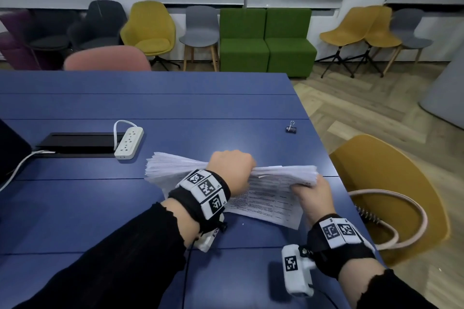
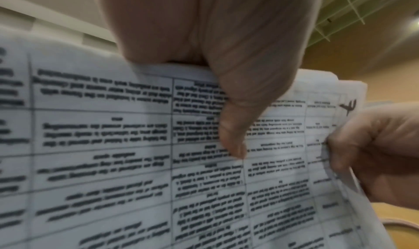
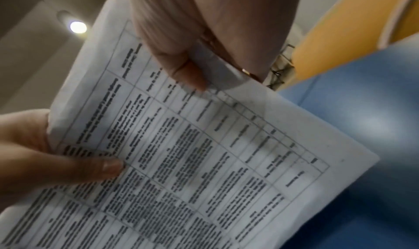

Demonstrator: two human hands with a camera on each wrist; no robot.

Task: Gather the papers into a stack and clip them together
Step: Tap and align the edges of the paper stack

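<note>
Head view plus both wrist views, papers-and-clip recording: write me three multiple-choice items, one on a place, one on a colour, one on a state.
1. Where is the binder clip?
A. On the table, beyond the papers, near the right edge
B. Clamped on the papers
C. Beside the power strip

2. What colour is the table?
A. White
B. Blue
C. Green

3. How are the papers held?
A. Lying flat, untouched
B. By the left hand only
C. By both hands, untidy, edges uneven

Answers:
1 A: the clip sits alone on the tabletop, far from the power strip.
2 B: the tabletop is blue.
3 C: the left hand grips the top edge, and the right hand grips the right corner.
</note>
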